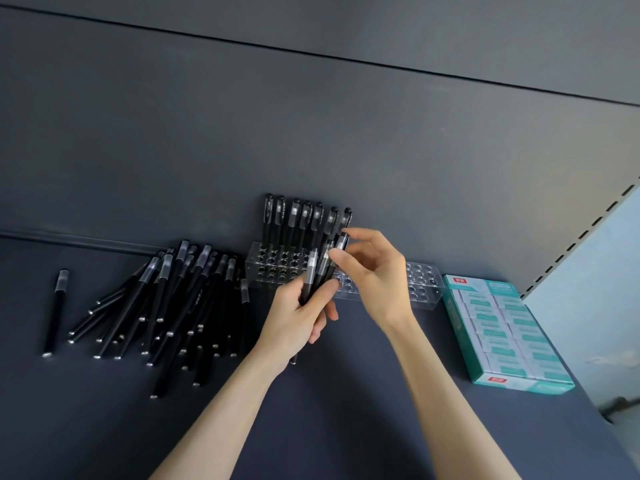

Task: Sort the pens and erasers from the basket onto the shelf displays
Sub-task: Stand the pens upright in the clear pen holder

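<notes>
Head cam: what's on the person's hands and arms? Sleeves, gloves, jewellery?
Nothing worn that shows. Left hand and right hand are bare: no gloves, rings, watch or bands at the wrists. No sleeve shows on either side down to the frame edge.

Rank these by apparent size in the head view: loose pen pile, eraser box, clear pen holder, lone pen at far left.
1. loose pen pile
2-3. eraser box and clear pen holder: similar in area, and the holder is partly hidden, so unranked
4. lone pen

Dark shelf (346, 410), loose pile of black pens (166, 306), 1 stray pen (57, 310), clear pen holder (420, 285), eraser box (502, 334).
</notes>
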Available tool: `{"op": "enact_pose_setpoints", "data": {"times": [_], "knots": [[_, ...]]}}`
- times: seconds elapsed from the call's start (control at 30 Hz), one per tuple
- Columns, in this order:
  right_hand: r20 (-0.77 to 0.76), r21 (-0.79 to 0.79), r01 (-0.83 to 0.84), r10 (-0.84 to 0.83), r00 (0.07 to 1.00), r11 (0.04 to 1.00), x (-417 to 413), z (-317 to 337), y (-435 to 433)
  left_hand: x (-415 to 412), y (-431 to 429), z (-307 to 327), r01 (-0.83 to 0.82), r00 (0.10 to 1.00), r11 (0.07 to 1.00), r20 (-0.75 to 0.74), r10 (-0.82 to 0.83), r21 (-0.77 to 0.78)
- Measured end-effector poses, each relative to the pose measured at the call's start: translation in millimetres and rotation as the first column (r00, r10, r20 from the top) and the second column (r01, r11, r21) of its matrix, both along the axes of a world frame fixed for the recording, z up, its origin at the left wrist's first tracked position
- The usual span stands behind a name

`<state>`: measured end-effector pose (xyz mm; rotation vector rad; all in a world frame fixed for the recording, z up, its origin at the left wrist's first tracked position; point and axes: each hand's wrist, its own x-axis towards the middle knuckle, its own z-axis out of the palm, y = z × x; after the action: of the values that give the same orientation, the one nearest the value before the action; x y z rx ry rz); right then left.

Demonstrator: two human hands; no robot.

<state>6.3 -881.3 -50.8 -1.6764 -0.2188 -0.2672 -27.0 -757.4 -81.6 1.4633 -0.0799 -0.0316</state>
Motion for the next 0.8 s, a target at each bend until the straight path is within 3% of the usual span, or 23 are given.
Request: {"op": "enact_pose_setpoints", "data": {"times": [0.3, 0.43, 0.57, 0.8], "knots": [[-0.049, 0.202, -0.092, 0.104, 0.993, 0.975, -7.3, 1.6, -13.4, 0.3, -1.5, -2.1, 0.052, 0.998, 0.998, -0.035, -0.053, -0.020], [0.019, 0.226, 0.117, -0.124, 0.992, 0.967, -1.8, 11.4, -18.3, 1.9, -2.4, -6.4, -0.005, 0.997, 0.999, -0.072, 0.008, 0.044], [0.180, 0.163, 0.338, -0.365, 0.913, 0.927, 16.6, 26.4, -23.6, 6.6, -0.1, -8.2, -0.081, 0.987, 0.996, -0.138, 0.077, -0.022], [0.309, -0.013, 0.397, -0.374, 0.874, 0.918, 37.7, 23.8, -15.2, 3.9, 1.6, -6.4, -0.037, 0.994, 0.998, -0.102, 0.031, -0.058]]}}
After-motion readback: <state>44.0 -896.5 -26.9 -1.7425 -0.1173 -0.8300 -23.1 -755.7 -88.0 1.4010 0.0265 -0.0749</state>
